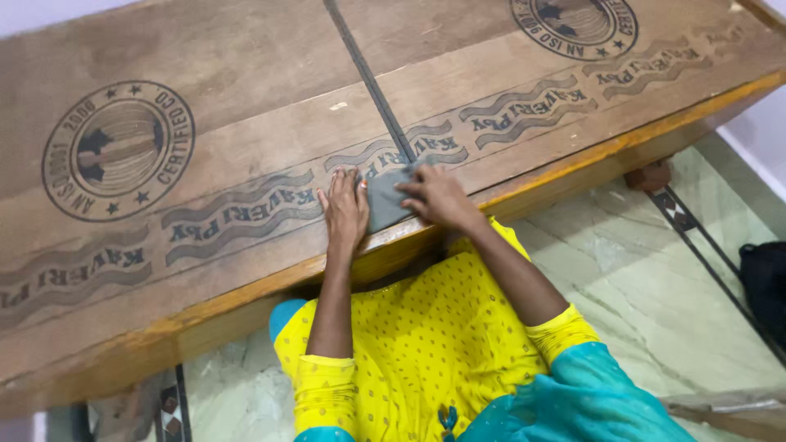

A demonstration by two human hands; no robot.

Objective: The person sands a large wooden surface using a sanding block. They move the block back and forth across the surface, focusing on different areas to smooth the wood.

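Note:
A small grey cloth [385, 201] lies flat on a large brown plywood board [246, 131], close to its near edge. My left hand [345, 209] rests palm down on the cloth's left side, fingers together. On the cloth's right side my right hand [438, 196] presses with spread fingers. Both forearms reach up from a yellow dotted garment with teal trim [426, 352].
The board carries round stamps and wavy printed bands, and a dark seam [368, 78] runs away from me. Its yellowish wooden front edge [246, 307] overhangs a pale marble floor [647, 286] with a patterned inlay strip. A dark object [765, 282] sits at the far right.

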